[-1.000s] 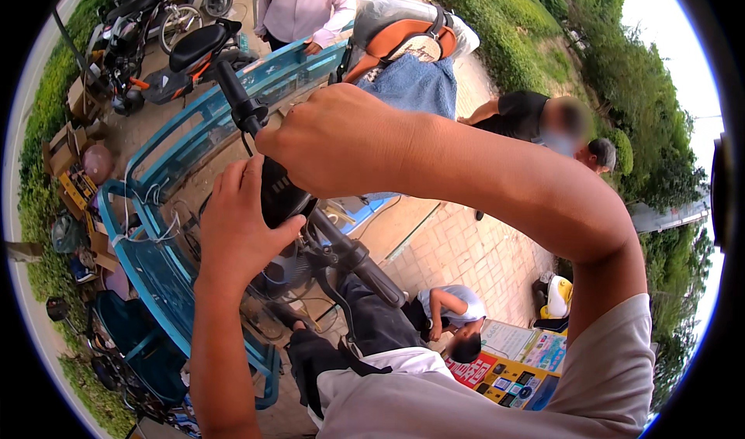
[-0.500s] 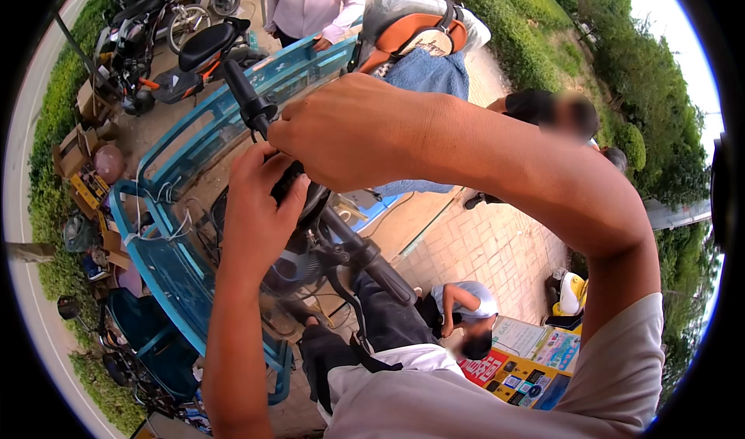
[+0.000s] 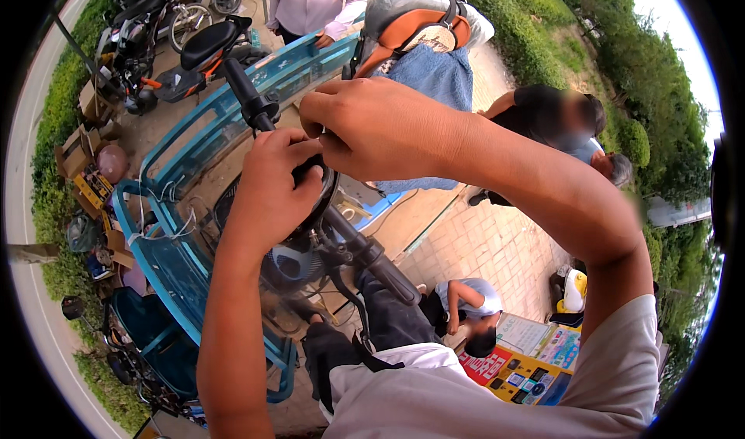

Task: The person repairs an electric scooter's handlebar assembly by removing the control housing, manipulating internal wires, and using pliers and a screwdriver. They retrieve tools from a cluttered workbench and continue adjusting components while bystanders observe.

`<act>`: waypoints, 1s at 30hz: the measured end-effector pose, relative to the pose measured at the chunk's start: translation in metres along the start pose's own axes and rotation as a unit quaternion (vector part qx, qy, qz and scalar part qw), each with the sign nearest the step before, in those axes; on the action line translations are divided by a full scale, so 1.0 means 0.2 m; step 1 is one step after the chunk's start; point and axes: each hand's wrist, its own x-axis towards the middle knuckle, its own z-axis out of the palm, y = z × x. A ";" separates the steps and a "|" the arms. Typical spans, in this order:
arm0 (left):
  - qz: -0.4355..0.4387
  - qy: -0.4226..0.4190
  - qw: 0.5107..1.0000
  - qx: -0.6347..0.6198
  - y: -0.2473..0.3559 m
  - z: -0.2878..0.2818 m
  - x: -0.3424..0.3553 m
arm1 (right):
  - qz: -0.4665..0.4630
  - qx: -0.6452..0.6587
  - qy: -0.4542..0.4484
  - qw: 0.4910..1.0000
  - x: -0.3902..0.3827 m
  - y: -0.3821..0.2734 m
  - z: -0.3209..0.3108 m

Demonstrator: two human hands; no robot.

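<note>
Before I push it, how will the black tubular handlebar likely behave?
The black tubular handlebar looks stiff, its ends projecting without sagging. Pushed at one end, it may swing, given its wide-set grips. Their matte surface suggests little slipping.

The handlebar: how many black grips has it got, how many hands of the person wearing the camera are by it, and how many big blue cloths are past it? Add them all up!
Black grips: 2
Left hand and right hand: 2
Big blue cloth: 1
Total: 5
</note>
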 end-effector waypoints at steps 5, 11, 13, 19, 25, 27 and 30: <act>0.045 0.001 0.996 0.073 0.02 0.01 -0.02 | -0.004 0.084 0.092 0.992 -0.06 0.06 0.01; -0.069 0.016 0.994 0.086 0.04 -0.05 -0.15 | -0.015 0.153 0.137 0.979 -0.04 -0.04 0.01; -0.092 0.020 0.992 0.079 -0.01 -0.06 -0.22 | -0.014 0.139 0.096 0.986 0.01 -0.07 0.02; -0.159 0.099 0.982 0.005 -0.11 -0.03 -0.38 | -0.009 0.111 0.046 0.993 0.22 -0.12 0.15; -0.130 0.093 0.986 -0.050 -0.18 -0.05 -0.40 | 0.022 0.094 -0.020 0.995 0.31 -0.15 0.15; -0.112 0.096 0.987 -0.065 -0.20 -0.05 -0.39 | 0.023 0.096 -0.013 0.995 0.32 -0.15 0.14; -0.108 0.088 0.989 -0.052 -0.23 -0.05 -0.38 | 0.020 0.103 0.010 0.994 0.31 -0.14 0.13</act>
